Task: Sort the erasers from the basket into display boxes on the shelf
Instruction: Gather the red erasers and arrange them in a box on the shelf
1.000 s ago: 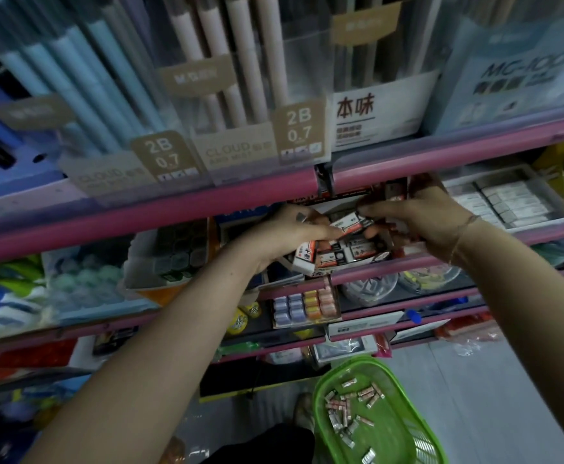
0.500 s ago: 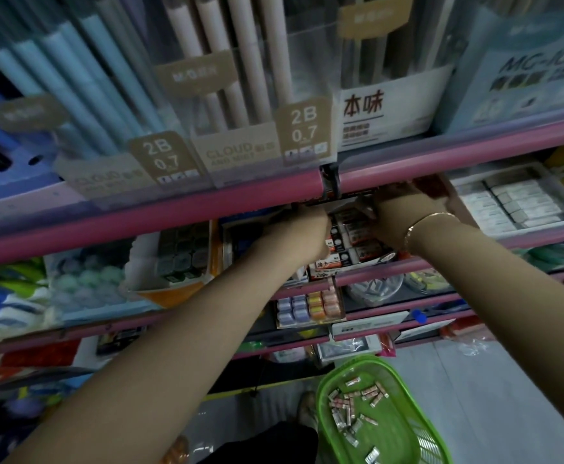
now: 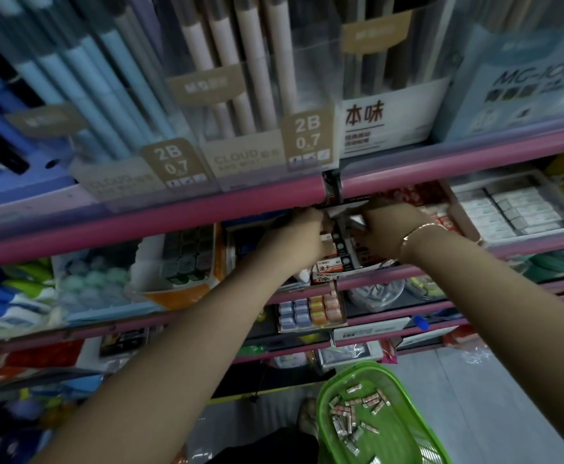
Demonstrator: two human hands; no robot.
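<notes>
Both my hands reach into the eraser display box point(image 3: 332, 271) on the middle shelf, just under the pink shelf rail point(image 3: 207, 212). My left hand point(image 3: 302, 237) has its fingers curled, with a small white eraser point(image 3: 325, 237) at the fingertips. My right hand point(image 3: 386, 226), a bracelet on its wrist, curls into the back of the box beside the left; its fingertips are hidden in the dark. The box holds rows of red, black and white wrapped erasers. On the floor below stands the green basket point(image 3: 404, 380) with several loose erasers point(image 3: 349, 418) in it.
A clear tray of white erasers point(image 3: 511, 209) sits to the right on the same shelf, and a tray of dark erasers point(image 3: 187, 259) to the left. Pencil displays point(image 3: 240, 95) fill the shelf above. Pastel erasers point(image 3: 309, 311) lie one shelf down.
Both hands have pushed deeper into the display box, up under the pink rail. The eraser they held between them in front of the box is now inside it.
</notes>
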